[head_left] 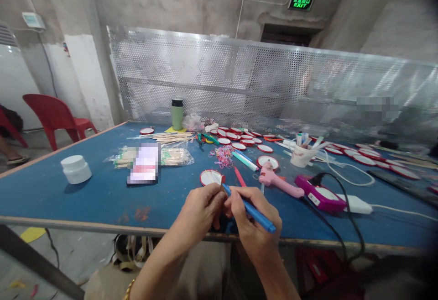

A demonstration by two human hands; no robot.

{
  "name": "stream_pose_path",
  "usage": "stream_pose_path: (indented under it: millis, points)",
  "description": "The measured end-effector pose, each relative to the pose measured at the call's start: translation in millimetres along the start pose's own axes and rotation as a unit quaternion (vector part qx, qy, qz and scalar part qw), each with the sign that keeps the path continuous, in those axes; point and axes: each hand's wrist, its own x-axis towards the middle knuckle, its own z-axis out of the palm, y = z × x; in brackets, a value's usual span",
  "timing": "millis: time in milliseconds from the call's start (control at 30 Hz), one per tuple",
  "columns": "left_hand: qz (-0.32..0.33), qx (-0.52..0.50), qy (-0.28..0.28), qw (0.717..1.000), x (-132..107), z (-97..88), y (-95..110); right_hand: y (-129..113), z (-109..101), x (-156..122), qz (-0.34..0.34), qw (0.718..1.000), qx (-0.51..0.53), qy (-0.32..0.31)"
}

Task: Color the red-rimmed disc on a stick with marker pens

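My right hand [256, 213] grips a blue marker pen [255, 211], its tip slanting up and left toward the fingers of my left hand. Closed in a pinch, my left hand [203, 204] has a small tan and red bit showing at its fingertips; most of whatever it holds is hidden. Just beyond the fingers lies a round white disc with a red rim [210, 177], like a small drum. A red pen [240, 176] rests on the table right behind my hands. To its right is a pink hot glue gun [280, 182], in front of another red-rimmed disc [267, 163].
On the blue table [102, 199] are a white jar [75, 170], a phone [144, 165], bagged wooden sticks [178, 155], coloured rubber bands [224, 155] and a green tumbler [177, 115]. A pen cup [303, 154], a purple power strip [320, 195] and cables lie right. Perforated metal panel [205, 71] behind.
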Motion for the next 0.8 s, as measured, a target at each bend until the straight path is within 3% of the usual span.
stream_pose_path:
  millis: [800]
  points:
    - [-0.006, 0.001, 0.0, 1.0, 0.2, -0.6, -0.6, -0.1, 0.2, -0.9, 0.011, 1.0, 0.005, 0.006]
